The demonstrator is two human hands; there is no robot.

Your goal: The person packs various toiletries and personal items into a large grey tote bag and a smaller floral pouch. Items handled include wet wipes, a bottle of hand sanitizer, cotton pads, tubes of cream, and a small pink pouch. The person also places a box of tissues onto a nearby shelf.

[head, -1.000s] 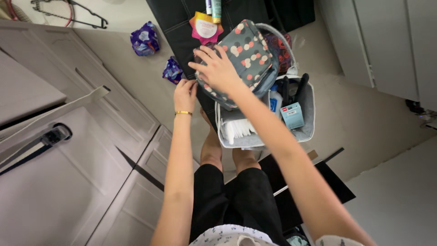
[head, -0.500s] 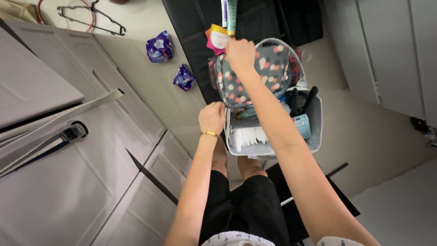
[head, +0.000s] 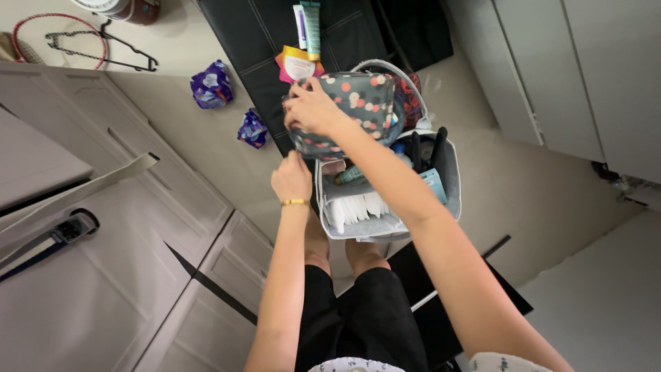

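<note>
I see the right hand clamped over the top left edge of a dark grey fabric pouch with pink and white polka dots, fingers curled onto it, holding it above the far end of a light grey felt caddy organiser. The left hand, gold bracelet at the wrist, sits just under the pouch's lower left corner beside the caddy's left wall; its fingers are hidden, so I cannot tell if they grip anything. In the caddy's near compartment: a row of white pleated items standing on edge. In the middle: a teal tube lying tilted, a light blue flat pack and black handles upright. A red patterned bag shows behind the pouch. On the black padded surface beyond: two tubes and a pink-and-yellow packet. Two purple wrapped packets lie on the beige floor to the left.
</note>
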